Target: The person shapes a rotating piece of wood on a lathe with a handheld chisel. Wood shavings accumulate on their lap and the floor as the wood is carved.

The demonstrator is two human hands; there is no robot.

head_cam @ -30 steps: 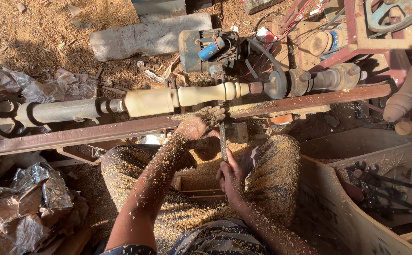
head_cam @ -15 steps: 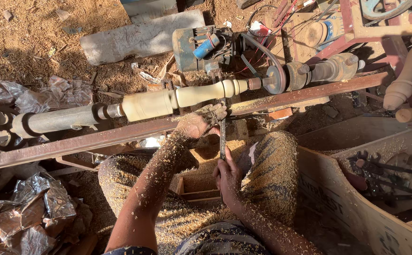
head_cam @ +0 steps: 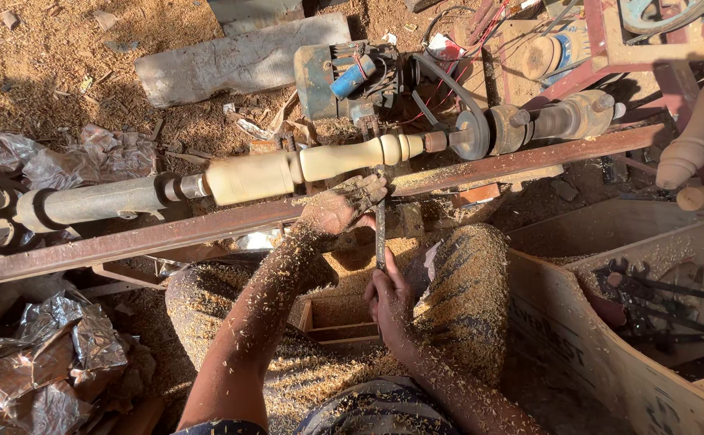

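Chisel [head_cam: 380, 234] between both hands; tip probably touching spindle [head_cam: 344, 157]

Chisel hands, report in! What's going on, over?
Left hand steadying chisel on rail. Right hand gripping handle end. Tip at pale spindle. Nothing blocking.

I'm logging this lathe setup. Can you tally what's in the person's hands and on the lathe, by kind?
Hands: 2, left hand and right hand
Chisel: 1
Wooden spindle on the lathe: 1
Rusty steel rail: 1
Electric motor: 1
Total: 6
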